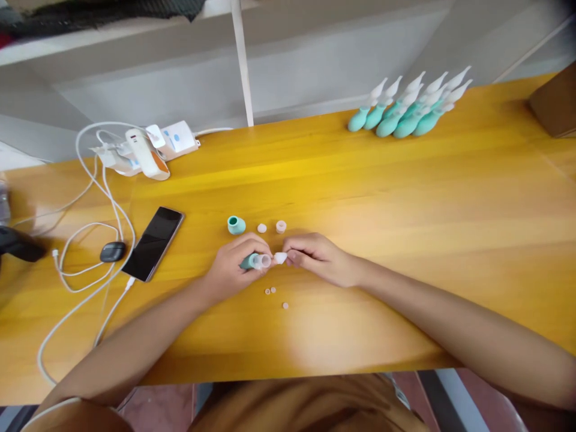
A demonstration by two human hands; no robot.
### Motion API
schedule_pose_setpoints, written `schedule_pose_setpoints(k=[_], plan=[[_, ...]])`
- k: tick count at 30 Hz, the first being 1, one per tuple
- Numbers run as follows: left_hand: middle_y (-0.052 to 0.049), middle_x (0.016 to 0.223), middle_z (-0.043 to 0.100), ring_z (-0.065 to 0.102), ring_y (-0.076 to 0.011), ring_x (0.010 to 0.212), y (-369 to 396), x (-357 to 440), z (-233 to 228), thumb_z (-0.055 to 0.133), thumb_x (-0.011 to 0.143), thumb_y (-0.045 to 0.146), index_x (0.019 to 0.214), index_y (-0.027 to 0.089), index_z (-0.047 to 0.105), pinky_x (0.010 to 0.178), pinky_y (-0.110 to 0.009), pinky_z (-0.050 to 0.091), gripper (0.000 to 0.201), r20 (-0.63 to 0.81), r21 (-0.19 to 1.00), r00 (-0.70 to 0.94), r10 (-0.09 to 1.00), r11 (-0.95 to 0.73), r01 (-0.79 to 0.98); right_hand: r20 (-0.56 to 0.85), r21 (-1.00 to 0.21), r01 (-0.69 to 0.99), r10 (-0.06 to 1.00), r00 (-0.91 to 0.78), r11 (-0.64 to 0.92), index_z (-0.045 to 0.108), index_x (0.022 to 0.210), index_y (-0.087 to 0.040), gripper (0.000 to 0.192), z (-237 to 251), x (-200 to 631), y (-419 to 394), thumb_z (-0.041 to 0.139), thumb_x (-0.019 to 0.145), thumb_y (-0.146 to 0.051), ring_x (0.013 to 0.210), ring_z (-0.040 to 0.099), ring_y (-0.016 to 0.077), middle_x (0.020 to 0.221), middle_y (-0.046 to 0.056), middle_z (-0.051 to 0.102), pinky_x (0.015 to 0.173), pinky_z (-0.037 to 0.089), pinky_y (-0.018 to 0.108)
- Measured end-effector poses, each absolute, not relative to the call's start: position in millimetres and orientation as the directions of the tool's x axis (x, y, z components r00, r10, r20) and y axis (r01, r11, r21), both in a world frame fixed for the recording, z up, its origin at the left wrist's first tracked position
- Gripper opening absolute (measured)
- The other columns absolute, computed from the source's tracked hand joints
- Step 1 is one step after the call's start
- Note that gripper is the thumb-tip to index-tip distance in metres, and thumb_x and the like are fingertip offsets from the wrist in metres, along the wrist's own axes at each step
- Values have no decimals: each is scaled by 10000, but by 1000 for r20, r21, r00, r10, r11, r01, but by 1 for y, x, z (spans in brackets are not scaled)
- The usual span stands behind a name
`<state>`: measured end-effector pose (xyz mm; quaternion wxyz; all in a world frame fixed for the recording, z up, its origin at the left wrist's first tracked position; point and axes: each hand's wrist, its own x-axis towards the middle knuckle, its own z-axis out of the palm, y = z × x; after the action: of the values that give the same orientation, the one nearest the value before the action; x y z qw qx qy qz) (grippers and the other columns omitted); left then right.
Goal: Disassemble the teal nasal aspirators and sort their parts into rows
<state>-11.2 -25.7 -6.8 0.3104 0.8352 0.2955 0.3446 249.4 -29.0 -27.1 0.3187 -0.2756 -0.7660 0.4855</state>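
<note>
- Nearest me, three tiny pale discs (273, 294) lie loose on the tabletop (405, 240), just short of my hands, so I judge small parts remain unfitted.
- My left hand (234, 267) is curled shut around a teal body (252, 260) with a clear collar, held level just above the tabletop.
- My right hand (315, 257) pinches a white tip (280, 257) between thumb and fingers, its end meeting the collar; whether it is seated I cannot tell.
- Just beyond the hands sit a teal cup (236, 225) and two pale caps (271, 227), apart from each other and untouched, which I take as stock for one more unit.
- To the far left lie a phone (153, 242), cables and a power strip (148, 150).
- Far right, a cluster of finished pieces (407, 108) stands together, teal bases with white tips; so most of the batch looks done, with this one in hand.
</note>
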Motion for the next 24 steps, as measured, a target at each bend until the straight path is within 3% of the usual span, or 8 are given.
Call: schedule_pose_setpoints(k=[6,12,17,21,24], plan=[[-4,896,726,683,-129,791,-29,-9,-4,761,910,108,931,206,684,734,-243,533,126,364,722,557,747,-604,337,259,-889,118,698,-667,442,631,920,-165,312,-28,250,-29,485,1155,-309,737,545,108,806,-6,612,736,398,237],[-1,856,704,650,-118,742,-31,-6,-5,709,911,92,905,202,660,701,-239,520,121,423,672,539,729,-651,353,274,-830,181,668,-692,527,525,853,-185,314,-24,248,-31,463,1148,-272,701,477,112,766,-19,539,706,351,257],[2,863,686,637,-126,760,-31,-8,-4,678,858,60,907,207,644,713,-246,505,159,385,680,568,727,-640,357,297,-796,209,668,-683,567,482,821,-200,301,-22,246,-32,471,1119,-242,673,458,116,735,-23,511,688,340,265],[-12,897,689,636,-139,767,-29,-12,-6,688,858,106,916,214,643,705,-256,499,131,326,709,671,666,-642,292,324,-792,202,678,-660,576,427,770,-219,276,-23,250,-32,478,1038,-174,617,414,120,667,-33,453,641,324,267],[-23,924,709,656,-151,787,-27,-14,-7,685,843,126,935,219,648,709,-262,505,136,251,703,793,554,-668,244,332,-760,196,629,-703,620,381,734,-226,278,-25,256,-32,492,981,-162,590,377,120,644,-32,440,620,296,279]])
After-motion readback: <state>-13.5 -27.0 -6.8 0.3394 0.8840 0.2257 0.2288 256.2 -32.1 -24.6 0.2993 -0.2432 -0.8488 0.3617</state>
